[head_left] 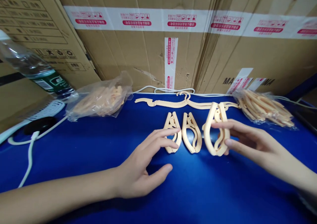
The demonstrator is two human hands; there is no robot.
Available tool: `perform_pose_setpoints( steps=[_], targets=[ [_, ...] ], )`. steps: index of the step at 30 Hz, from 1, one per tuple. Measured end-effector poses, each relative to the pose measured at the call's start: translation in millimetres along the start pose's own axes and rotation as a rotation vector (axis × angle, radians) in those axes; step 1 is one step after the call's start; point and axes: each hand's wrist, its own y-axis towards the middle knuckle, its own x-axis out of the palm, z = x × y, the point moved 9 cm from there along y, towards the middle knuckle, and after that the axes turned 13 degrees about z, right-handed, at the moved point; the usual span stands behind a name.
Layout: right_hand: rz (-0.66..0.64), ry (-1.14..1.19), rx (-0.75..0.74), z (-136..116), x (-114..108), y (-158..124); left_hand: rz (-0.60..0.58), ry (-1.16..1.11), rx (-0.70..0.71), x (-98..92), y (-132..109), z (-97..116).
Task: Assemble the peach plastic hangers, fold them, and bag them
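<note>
My right hand [250,141] pinches a folded beige hanger [210,131] between thumb and fingers, at the right of a row. Two more folded hangers lie on the blue table [193,191]: a middle one [186,134] and a left one [176,123]. My left hand [151,164] has its fingers apart and holds nothing; its fingertips are over the left hanger, and whether they touch it is unclear. Behind the row lies an unfolded beige hanger [168,103] with its hook toward the cardboard.
Plastic bags of beige hangers lie at the left [99,100] and right [267,108]. A water bottle [37,68], a black round object [41,125] and white cables [29,158] are at the left. Cardboard boxes [123,52] stand along the back.
</note>
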Motion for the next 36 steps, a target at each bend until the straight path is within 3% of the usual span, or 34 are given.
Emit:
perform_pose_setpoints(
  steps=[2,7,14,22,28,36],
  targets=[
    [-0.010,-0.118,-0.017,11.5,-4.9,4.8,-0.016,0.057,0.031,2.9,-2.2,1.9],
    [-0.130,-0.444,-0.238,21.5,5.0,1.9,-0.173,0.234,0.116,18.9,-8.3,6.0],
    [-0.163,-0.610,-0.435,11.3,16.4,-2.7,-0.454,0.412,0.175,37.3,-17.3,1.1],
    [-0.105,-0.637,-0.501,6.8,19.5,-3.7,-0.456,0.411,0.170,38.7,-18.4,-1.4],
    [-0.134,-0.723,-0.498,11.8,22.0,-5.2,-0.482,0.468,0.176,39.9,-21.6,-3.1],
    [-0.151,-0.670,-0.534,2.6,28.9,-8.9,-0.411,0.451,0.176,35.7,-18.0,-1.3]
  ],
)
